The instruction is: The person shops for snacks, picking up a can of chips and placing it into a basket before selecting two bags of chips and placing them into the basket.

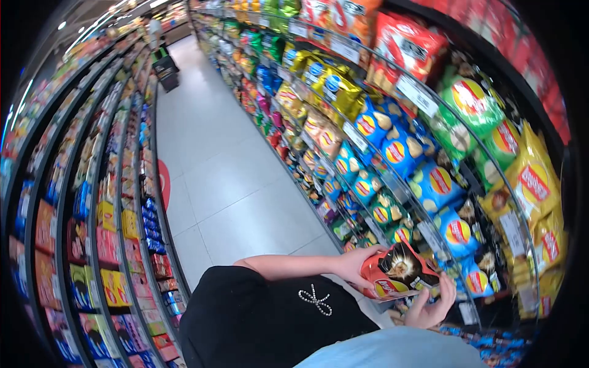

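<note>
A red chip bag [396, 273] with a dark picture on its front is held up before the shelves at the lower right. My left hand [357, 265] grips its left side, with the fingers round the edge. On the bag's lower right edge is my right hand [429, 305], its thumb and fingers curled at the edge. The bag's underside is hidden.
Shelves of chip bags [442, 181] in blue, green, yellow and red run along the right, with price tags on their rails. Boxed snacks [113, 288] fill the left shelves. Far up the tiled aisle [215, 147], a person [154, 30] is near a black cart [165, 70].
</note>
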### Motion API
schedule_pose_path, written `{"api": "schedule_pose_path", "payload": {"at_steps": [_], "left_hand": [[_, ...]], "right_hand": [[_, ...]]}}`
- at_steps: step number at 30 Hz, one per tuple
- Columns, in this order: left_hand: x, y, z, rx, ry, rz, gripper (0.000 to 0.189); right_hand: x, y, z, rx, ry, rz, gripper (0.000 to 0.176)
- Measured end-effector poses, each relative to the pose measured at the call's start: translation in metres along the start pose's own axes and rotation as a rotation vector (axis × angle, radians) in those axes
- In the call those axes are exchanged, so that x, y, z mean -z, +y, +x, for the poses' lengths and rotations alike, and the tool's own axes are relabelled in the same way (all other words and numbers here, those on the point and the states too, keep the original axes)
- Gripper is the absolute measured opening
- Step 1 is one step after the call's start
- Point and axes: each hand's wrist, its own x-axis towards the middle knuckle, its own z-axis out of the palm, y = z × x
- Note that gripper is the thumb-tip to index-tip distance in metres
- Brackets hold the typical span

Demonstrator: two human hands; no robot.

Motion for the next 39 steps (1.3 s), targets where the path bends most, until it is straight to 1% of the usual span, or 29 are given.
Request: {"api": "schedule_pose_path", "payload": {"at_steps": [2,3,6,7,10,11,12,14,15,18,20,22,24,26,27,29,32,34,35,36,38,39], "left_hand": [[0.005,-0.019,-0.009,0.03,0.14,-0.078,0.09],[0.012,-0.016,-0.013,0.059,0.19,-0.074,0.088],[0.023,-0.004,-0.023,0.241,0.292,-0.398,0.081],[0.023,-0.011,-0.023,0.196,0.285,-0.579,0.075],[0.026,-0.002,-0.022,0.205,0.223,-0.859,0.081],[0.024,0.0,-0.021,0.207,0.217,-0.871,0.081],[0.023,0.003,-0.018,0.208,0.175,-0.857,0.081],[0.02,0.008,-0.011,0.209,0.089,-0.833,0.081],[0.017,0.003,-0.009,0.191,0.052,-0.742,0.079],[0.009,0.005,-0.002,0.359,0.057,-0.732,0.079],[0.002,0.004,0.003,0.414,0.011,-0.778,0.079],[-0.003,-0.003,0.006,0.454,-0.019,-0.74,0.082],[-0.009,-0.002,0.01,0.487,-0.03,-0.795,0.085],[-0.011,-0.003,0.013,0.516,-0.137,-0.865,0.089],[-0.015,-0.012,0.013,0.453,-0.142,-0.796,0.088],[-0.014,-0.001,0.015,0.535,-0.264,-0.647,0.084],[-0.021,-0.019,0.018,0.587,-0.395,-0.733,0.089],[-0.027,-0.005,0.027,0.562,-0.363,-0.677,0.088],[-0.029,-0.011,0.027,0.551,-0.361,-0.644,0.087],[-0.03,-0.012,0.029,0.563,-0.376,-0.652,0.086],[-0.03,-0.011,0.03,0.587,-0.4,-0.665,0.083],[-0.03,-0.012,0.031,0.619,-0.397,-0.679,0.081]], "right_hand": [[-0.013,0.014,-0.013,-0.243,0.138,0.196,0.038],[-0.019,0.021,-0.015,-0.276,0.146,0.259,0.047],[-0.033,0.028,-0.016,-0.434,0.058,0.47,0.056],[-0.033,0.026,-0.015,-0.525,-0.06,0.567,0.065],[-0.038,0.028,-0.02,-0.755,-0.407,1.113,0.071],[-0.037,0.024,-0.018,-0.744,-0.512,1.145,0.078],[-0.04,0.023,-0.023,-0.768,-0.514,1.227,0.081],[-0.047,0.029,-0.04,-0.762,-0.501,1.202,0.081],[-0.046,0.032,-0.049,-0.824,-0.508,1.121,0.079],[-0.041,0.035,-0.061,-0.991,-0.403,1.049,0.075],[-0.035,0.028,-0.065,-1.113,-0.243,1.117,0.071],[-0.027,0.02,-0.061,-1.183,-0.167,1.054,0.068],[-0.021,0.02,-0.068,-1.205,-0.105,1.055,0.068],[-0.015,0.015,-0.07,-1.257,-0.006,1.015,0.066],[-0.012,0.013,-0.071,-1.284,0.039,1.014,0.065],[-0.01,0.014,-0.08,-1.338,0.121,0.991,0.063],[-0.005,0.007,-0.081,-1.35,0.241,0.988,0.06],[-0.003,0.007,-0.089,-1.34,0.272,0.995,0.059],[-0.002,0.007,-0.092,-1.337,0.286,0.997,0.059],[-0.001,0.008,-0.098,-1.314,0.26,0.967,0.06],[0.001,0.009,-0.107,-1.251,0.302,1.049,0.063],[0.005,0.008,-0.109,-1.231,0.28,1.084,0.068]]}}
